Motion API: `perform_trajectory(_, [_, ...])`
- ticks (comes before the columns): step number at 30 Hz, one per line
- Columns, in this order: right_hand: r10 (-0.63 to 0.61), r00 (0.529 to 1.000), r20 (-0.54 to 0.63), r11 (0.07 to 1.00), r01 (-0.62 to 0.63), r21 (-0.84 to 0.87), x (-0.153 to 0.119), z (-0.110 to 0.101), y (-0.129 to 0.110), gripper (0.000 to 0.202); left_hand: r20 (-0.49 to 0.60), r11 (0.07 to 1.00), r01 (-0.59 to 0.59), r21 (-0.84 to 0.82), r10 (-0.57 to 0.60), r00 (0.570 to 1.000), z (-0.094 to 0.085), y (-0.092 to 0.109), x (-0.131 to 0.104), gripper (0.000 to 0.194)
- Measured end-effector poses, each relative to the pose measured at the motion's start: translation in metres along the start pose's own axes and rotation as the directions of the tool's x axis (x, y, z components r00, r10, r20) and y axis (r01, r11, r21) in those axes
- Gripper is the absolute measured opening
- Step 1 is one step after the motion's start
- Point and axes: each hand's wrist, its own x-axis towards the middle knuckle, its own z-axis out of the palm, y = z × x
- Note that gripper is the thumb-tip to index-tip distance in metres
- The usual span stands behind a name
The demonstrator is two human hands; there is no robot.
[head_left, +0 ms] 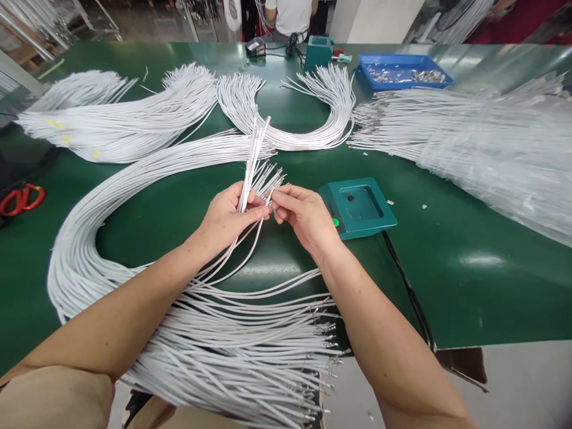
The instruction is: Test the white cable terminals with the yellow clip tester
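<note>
My left hand (236,211) is closed around a small bunch of white cables (254,156), their ends pointing up and away from me. Thumb and fingers of my right hand (300,210) pinch the end of one white cable close to the left fingertips. What exactly sits at that tip is too small to make out. From the left hand the cables run down into a large curved bundle of white cables (83,238) that loops at the left. Its near ends, with small metal tips, spread below my forearms. Just right of my right hand stands a teal device (388,215) with a green button.
More white cable bundles (125,128) lie across the back of the green table (491,286). A blue tray (369,77) holds small metal parts. Plastic-wrapped cables (500,137) lie at right, red-handled scissors (22,199) at left. A black cord (409,286) hangs over the front edge. A person (292,15) is beyond.
</note>
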Motion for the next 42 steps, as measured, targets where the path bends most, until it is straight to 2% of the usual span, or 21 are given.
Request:
perform_trajectory(4, [0.066,0.998,0.013,0.994,-0.067,0.087,-0.001,0.002,-0.002,0.019,0.023,1.000,-0.015,0.008,0.015,1.000,0.001,0.002,-0.001,0.032])
perform_trajectory(8, [0.092,0.994,0.050,0.992,-0.096,0.086,-0.003,0.001,-0.007,0.018,0.092,0.998,-0.038,0.059,0.033,0.995,0.003,0.003,-0.002,0.026])
perform_trajectory(12, [0.125,0.985,0.119,0.989,-0.133,0.061,-0.004,-0.001,-0.009,0.028,0.170,0.990,-0.080,0.114,0.060,0.984,0.004,0.001,-0.003,0.018])
perform_trajectory(15, [0.153,0.975,0.161,0.983,-0.166,0.071,-0.003,-0.002,-0.008,0.033,0.151,0.992,-0.087,0.096,0.072,0.986,0.003,0.001,-0.003,0.018])
perform_trajectory(18, [0.172,0.961,0.215,0.970,-0.203,0.132,-0.001,-0.004,-0.007,0.039,0.087,0.995,-0.065,0.078,0.059,0.994,0.002,0.002,-0.004,0.023])
perform_trajectory(22, [0.173,0.951,0.255,0.953,-0.227,0.201,0.001,-0.006,-0.005,0.039,0.043,0.997,-0.045,0.062,0.043,0.998,0.001,0.003,-0.004,0.023])
perform_trajectory(30, [0.175,0.961,0.212,0.953,-0.220,0.211,0.000,-0.006,-0.007,0.028,0.006,0.996,-0.053,0.072,0.053,0.999,-0.001,-0.002,-0.002,0.022])
perform_trajectory(33, [0.160,0.974,0.159,0.967,-0.187,0.175,-0.001,-0.005,-0.008,0.025,0.010,0.995,-0.063,0.075,0.062,0.998,-0.001,-0.004,-0.001,0.021])
perform_trajectory(36, [0.115,0.992,0.060,0.990,-0.120,0.079,-0.003,-0.003,-0.009,0.022,0.048,0.994,-0.104,-0.015,0.105,0.993,-0.002,-0.006,0.000,0.021])
perform_trajectory(38, [0.064,0.998,-0.006,0.998,-0.064,-0.006,-0.005,-0.001,-0.011,0.017,0.089,0.992,-0.112,-0.058,0.117,0.989,-0.002,-0.005,0.001,0.030])
perform_trajectory(40, [0.002,0.999,-0.047,0.995,-0.007,-0.104,-0.005,0.000,-0.012,0.012,0.125,0.995,-0.080,-0.057,0.087,0.988,-0.002,-0.004,0.000,0.044])
perform_trajectory(42, [-0.057,0.997,-0.050,0.976,0.046,-0.212,-0.006,0.001,-0.013,0.011,0.146,0.997,-0.045,-0.062,0.054,0.988,-0.002,-0.003,0.000,0.048])
